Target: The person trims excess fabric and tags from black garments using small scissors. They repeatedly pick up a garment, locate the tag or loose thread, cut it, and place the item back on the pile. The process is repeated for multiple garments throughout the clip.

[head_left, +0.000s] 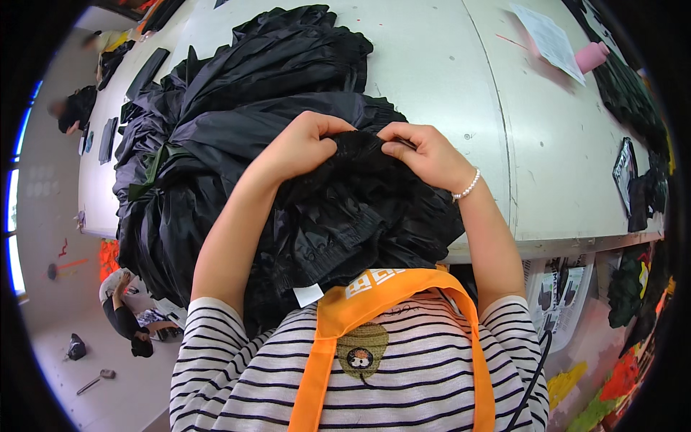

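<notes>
Both my hands pinch the gathered elastic edge of a black garment (335,205), which hangs down in front of me over the table edge. My left hand (311,144) has its fingers closed on the edge, thumb on the near side. A short way to its right, my right hand (423,153) grips the same edge, with a beaded bracelet at the wrist. What kind of garment it is, I cannot tell. Behind and to the left lies a big heap of shiny black garments (237,86) with gathered elastic edges. Near my apron, a white label (309,294) shows on the cloth.
A white table (425,54) spreads ahead. On its right lie a paper sheet (551,43), a pink cylinder (592,57) and a dark packet (625,173). A clear bin (565,295) stands below the table at right. Other people (126,309) are at the left.
</notes>
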The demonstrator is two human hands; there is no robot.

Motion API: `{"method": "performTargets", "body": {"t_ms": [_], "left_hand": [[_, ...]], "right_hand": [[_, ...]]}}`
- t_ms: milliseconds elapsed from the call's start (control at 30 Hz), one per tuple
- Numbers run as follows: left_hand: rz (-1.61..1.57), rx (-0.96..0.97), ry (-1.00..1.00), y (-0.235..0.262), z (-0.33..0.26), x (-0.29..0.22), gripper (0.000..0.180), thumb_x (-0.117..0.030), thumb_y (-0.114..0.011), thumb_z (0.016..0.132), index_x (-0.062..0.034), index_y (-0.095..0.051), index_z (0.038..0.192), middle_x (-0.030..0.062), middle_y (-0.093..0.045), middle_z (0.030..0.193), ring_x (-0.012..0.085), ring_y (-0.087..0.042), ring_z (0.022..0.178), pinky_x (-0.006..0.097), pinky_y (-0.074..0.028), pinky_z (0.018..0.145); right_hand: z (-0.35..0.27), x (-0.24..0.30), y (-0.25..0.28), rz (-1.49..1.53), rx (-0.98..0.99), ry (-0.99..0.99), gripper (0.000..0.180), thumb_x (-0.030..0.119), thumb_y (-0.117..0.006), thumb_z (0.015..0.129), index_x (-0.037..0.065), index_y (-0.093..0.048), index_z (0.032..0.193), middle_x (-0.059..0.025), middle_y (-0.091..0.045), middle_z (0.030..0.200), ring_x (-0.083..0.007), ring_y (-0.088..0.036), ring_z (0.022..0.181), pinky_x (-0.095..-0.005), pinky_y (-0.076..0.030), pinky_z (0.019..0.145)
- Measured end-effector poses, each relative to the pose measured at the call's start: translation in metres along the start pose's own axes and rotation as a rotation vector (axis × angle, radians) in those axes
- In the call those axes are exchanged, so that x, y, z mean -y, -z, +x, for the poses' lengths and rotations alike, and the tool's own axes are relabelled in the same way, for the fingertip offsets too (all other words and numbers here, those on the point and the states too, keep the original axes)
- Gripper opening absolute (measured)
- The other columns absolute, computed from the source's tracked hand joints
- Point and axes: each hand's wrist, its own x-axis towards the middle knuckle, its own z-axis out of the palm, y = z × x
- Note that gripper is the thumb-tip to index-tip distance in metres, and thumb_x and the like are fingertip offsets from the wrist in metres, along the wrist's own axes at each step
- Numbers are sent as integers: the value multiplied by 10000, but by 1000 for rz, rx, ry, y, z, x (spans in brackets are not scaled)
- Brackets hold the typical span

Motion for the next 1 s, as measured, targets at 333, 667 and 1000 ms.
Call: {"method": "performTargets", "body": {"t_ms": [333,667,1000], "left_hand": [[-411,-47,107,-1,-1,33,223,-35,-692,777,43,-653,982,36,-642,978,64,-573,850,202,-444,768],[-132,-274,-160,-20,4,34,178,-30,-662,788,44,-657,950,46,-595,1041,103,-534,851,238,-420,755],[-1,-321,-173,-24,3,33,163,-63,-696,777,41,-661,896,38,-597,877,104,-536,808,228,-417,721]], "right_hand": [[37,-27,-28,-96,-513,71,144,91,-718,781,5,-626,851,7,-594,742,-24,-501,697,-173,-412,619],[18,-22,-46,391,-398,-122,120,102,-629,852,0,-671,901,19,-629,729,-34,-505,635,-186,-406,587],[23,-11,-69,148,-688,59,70,84,-660,837,27,-640,800,14,-595,698,-30,-477,599,-181,-393,551]]}}
